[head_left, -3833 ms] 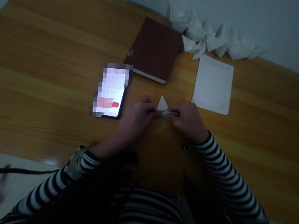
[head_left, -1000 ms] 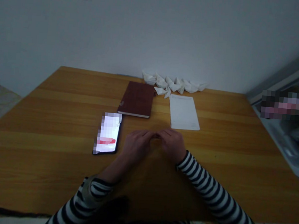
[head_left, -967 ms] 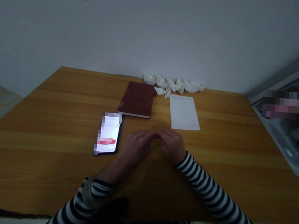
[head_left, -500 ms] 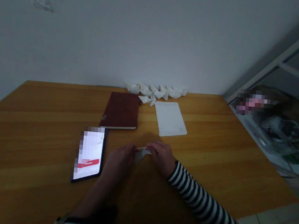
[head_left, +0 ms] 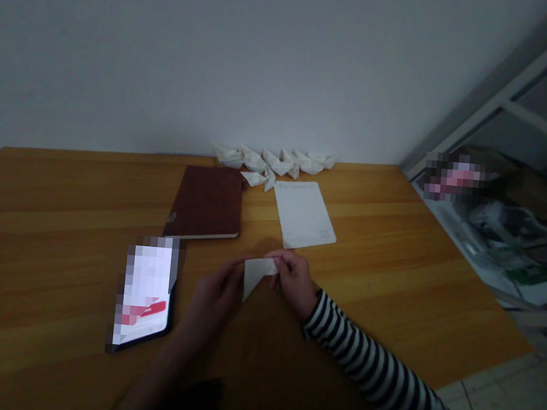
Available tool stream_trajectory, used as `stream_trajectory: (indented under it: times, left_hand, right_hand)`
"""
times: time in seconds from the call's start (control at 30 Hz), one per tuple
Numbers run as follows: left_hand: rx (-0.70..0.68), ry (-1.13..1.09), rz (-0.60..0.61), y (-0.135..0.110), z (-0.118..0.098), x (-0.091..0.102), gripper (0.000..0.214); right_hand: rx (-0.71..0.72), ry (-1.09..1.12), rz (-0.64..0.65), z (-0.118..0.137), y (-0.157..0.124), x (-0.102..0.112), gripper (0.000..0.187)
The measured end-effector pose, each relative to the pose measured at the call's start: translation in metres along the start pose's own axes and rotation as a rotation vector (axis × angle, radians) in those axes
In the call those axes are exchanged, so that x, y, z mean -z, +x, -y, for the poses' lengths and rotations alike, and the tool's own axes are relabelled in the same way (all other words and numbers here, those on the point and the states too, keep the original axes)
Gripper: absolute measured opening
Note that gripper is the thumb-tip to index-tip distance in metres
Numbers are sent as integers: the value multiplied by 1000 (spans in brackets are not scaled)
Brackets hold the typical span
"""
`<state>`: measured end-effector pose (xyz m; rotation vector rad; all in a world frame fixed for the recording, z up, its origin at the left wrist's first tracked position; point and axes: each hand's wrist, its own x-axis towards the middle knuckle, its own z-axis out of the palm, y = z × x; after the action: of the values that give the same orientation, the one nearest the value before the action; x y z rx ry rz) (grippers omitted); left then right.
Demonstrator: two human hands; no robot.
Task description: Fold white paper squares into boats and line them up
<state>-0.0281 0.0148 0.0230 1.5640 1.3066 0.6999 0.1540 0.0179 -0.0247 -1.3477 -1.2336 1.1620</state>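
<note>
A small piece of folded white paper (head_left: 254,274) is held between my hands above the table's near middle, its left part pointing down in a slanted tip. My right hand (head_left: 293,280), below a striped sleeve, pinches the paper's right end between thumb and fingers. At the opposite edge, my left hand (head_left: 218,289) is closed on the paper, with some fingertips hidden behind it. Beyond my hands lie a sheet of lined white paper (head_left: 305,214) and a dark red notebook (head_left: 209,202). Several folded white paper shapes (head_left: 277,162) stand along the wall.
Left of my left arm, a phone or tablet (head_left: 147,296) with a lit, partly blurred screen lies on the wooden table (head_left: 383,265). The wall (head_left: 266,64) borders the table's far edge. Past the right edge is a shelf frame (head_left: 502,110) with bagged items.
The folded paper has turned so more of its flat face shows. My left fingers have shifted at its left edge. The camera view has moved slightly.
</note>
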Motion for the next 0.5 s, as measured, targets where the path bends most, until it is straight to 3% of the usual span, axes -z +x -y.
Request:
stream_trajectory:
  times: [0.1, 0.2, 0.33, 0.43, 0.5]
  left_hand:
    - [9, -162, 45, 1, -2, 1, 39]
    - [44, -231, 36, 2, -3, 2, 34]
    - [63, -51, -91, 0, 2, 4, 18]
    - [53, 79, -170, -1, 5, 3, 14]
    - [46, 89, -172, -1, 6, 1, 17]
  right_hand:
    - [58, -25, 43, 3, -2, -1, 32]
    - [211, -156, 105, 8, -5, -1, 29]
    - [388, -309, 198, 10, -10, -2, 22]
    - [459, -365, 243, 10, -13, -3, 52]
    - [433, -313, 243, 8, -14, -3, 67]
